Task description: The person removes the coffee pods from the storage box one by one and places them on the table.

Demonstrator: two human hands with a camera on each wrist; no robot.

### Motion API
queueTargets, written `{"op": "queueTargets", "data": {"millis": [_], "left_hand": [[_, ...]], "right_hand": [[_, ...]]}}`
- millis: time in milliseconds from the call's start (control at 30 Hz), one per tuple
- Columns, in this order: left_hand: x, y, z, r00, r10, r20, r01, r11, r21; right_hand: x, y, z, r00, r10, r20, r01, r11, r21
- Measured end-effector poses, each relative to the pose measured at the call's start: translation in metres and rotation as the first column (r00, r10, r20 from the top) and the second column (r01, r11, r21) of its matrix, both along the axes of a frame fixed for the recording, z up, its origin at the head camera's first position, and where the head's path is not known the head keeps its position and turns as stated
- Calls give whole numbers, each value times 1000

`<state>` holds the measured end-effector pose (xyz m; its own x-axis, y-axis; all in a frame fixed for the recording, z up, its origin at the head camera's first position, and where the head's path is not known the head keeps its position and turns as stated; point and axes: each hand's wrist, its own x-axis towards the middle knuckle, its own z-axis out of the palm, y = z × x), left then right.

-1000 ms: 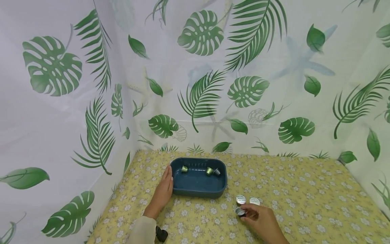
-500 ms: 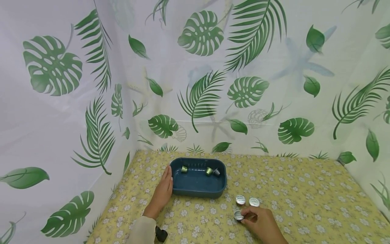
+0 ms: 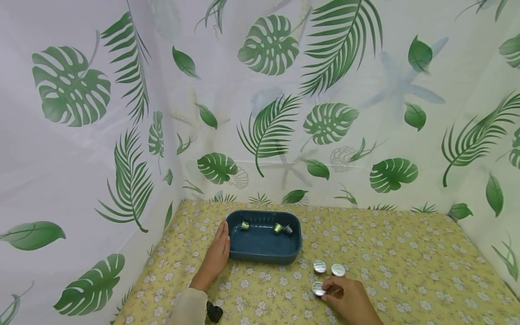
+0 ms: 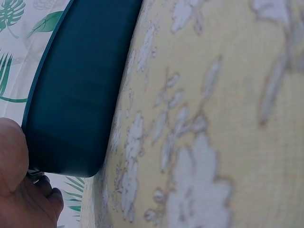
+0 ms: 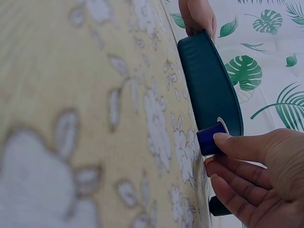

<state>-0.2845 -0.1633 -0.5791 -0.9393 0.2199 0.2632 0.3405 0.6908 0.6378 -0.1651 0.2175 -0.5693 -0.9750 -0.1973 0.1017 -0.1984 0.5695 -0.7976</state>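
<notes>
My left hand lies along the left end of a dark blue rectangular bin, fingers straight against its outer wall. My right hand pinches a dark blue coffee capsule between thumb and fingers. In the head view that capsule's silver lid faces up, low at the tablecloth. Just beyond it stand another silver-lidded capsule and a capsule with a paler lid. In the right wrist view a dark green capsule shows below the fingers.
Inside the bin lie a green capsule on the left, and another green capsule beside a grey capsule on the right. A yellow floral cloth covers the table. Leaf-printed curtains rise behind and at the left.
My right hand has brought the pinched capsule slightly down and towards me, and its lid has turned from tilted to facing up. My left hand and the bin stay put.
</notes>
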Motion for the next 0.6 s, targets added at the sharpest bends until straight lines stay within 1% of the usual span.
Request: {"op": "queueTargets", "data": {"millis": [267,467,600], "left_hand": [[1,0,1,1000,4,6,-4,1000,2],[1,0,1,1000,-5,-8,5,1000,20],[1,-1,0,1000,-5,-6,5,1000,19]], "right_hand": [[2,2,0,1000,6,26,-6,1000,-9],[4,3,1,999,-16,32,15,1000,10],[4,3,0,999,-21,35,20,1000,8]]}}
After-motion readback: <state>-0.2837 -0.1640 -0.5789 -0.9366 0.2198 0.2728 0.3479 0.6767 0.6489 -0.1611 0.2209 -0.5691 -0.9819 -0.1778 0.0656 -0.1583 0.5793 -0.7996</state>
